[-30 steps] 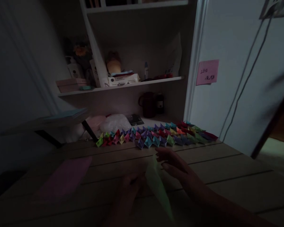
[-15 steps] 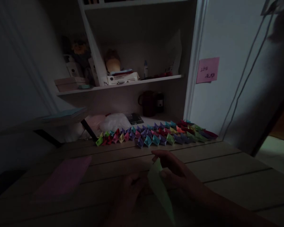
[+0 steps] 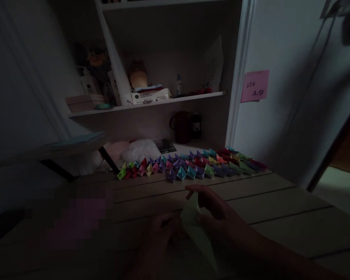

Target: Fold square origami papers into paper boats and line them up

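A pale green sheet of paper [image 3: 196, 229] stands on edge between my two hands, creased and slanting down toward me. Its upper part is held by my right hand [image 3: 214, 208], with the thumb on the near face and the fingers behind and over the top. My left hand [image 3: 161, 233] is dim, its fingers curled and pressed together against the paper's left edge; the exact grip is partly lost in shadow. Beyond my hands, several rows of small folded paper pieces [image 3: 181, 173] in many colours line the back of the wooden table [image 3: 140, 198].
A pink patch [image 3: 78, 219], blurred into blocks, lies at the left. Behind it stands a raised stand [image 3: 51, 147] with papers on top. The shelf unit [image 3: 151, 105] holds a dark red jug [image 3: 182, 126] and bottles. A pink note [image 3: 254, 86] hangs on the wall.
The green paper has tilted slightly and looks more bent near its top. Both hands stay almost in the same place, and the view has shifted a little.
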Demonstrator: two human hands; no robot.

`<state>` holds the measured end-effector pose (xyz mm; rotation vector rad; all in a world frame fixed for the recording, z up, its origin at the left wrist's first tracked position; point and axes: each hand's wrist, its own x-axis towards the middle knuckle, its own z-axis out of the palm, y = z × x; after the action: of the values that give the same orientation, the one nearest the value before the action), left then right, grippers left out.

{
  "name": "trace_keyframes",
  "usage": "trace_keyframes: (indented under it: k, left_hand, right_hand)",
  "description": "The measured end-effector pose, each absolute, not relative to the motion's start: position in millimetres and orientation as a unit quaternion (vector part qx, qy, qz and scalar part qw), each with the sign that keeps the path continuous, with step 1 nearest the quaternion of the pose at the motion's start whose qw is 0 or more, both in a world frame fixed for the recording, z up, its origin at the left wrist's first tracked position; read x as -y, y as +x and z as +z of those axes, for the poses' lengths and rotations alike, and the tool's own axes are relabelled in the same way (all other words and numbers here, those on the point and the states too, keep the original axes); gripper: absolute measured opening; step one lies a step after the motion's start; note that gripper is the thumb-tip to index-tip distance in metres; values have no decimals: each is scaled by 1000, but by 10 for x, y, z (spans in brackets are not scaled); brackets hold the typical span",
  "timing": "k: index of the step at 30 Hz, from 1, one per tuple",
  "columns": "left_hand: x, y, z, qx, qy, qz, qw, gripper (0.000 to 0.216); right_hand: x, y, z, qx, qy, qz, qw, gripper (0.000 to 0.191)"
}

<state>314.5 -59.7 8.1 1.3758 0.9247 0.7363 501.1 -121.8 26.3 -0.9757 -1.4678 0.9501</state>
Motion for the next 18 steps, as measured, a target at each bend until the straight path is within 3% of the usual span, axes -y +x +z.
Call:
trace_keyframes:
  k: [6, 18]
  left_hand:
    - [587, 3103, 119, -447, 575, 350, 589, 42]
    - [607, 3111, 181, -420, 597, 329, 599, 38]
  right_hand:
    - [1226, 5027, 310, 600, -380, 426, 560, 36]
    - [1235, 5020, 326, 618, -387, 416, 542, 31]
